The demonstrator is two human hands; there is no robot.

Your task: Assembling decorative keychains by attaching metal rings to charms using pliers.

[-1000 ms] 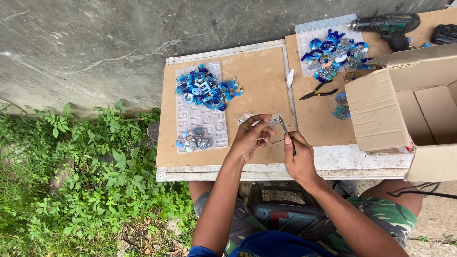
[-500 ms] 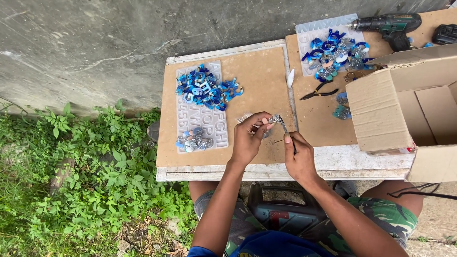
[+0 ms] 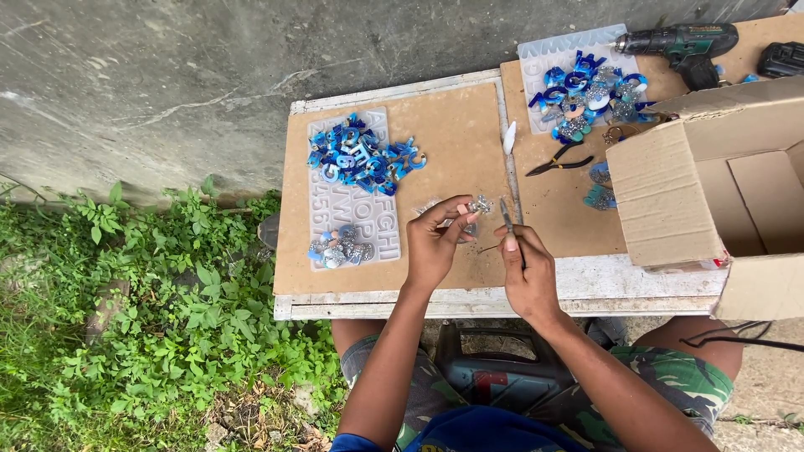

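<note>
My left hand (image 3: pixel 435 244) pinches a small glittery silver piece (image 3: pixel 480 204) between thumb and fingertips over the brown tabletop (image 3: pixel 456 142). My right hand (image 3: pixel 528 272) grips a thin metal tool (image 3: pixel 507 219) whose tip points up beside that piece. A clear letter mould (image 3: pixel 378 234) lies to the left, with a heap of blue and white resin letters (image 3: pixel 362 156) on its far end and a few silvery ones (image 3: pixel 337 249) on its near end.
An open cardboard box (image 3: pixel 712 180) fills the right side. Behind it are a second mould with blue pieces (image 3: pixel 586 88), a cordless drill (image 3: pixel 682 42) and black pliers (image 3: pixel 557 163). A concrete wall runs along the far edge; weeds (image 3: pixel 151 318) grow at left.
The left hand's fingers have shifted slightly on the glittery piece; the right hand keeps the tool close to it. Nothing else has moved.
</note>
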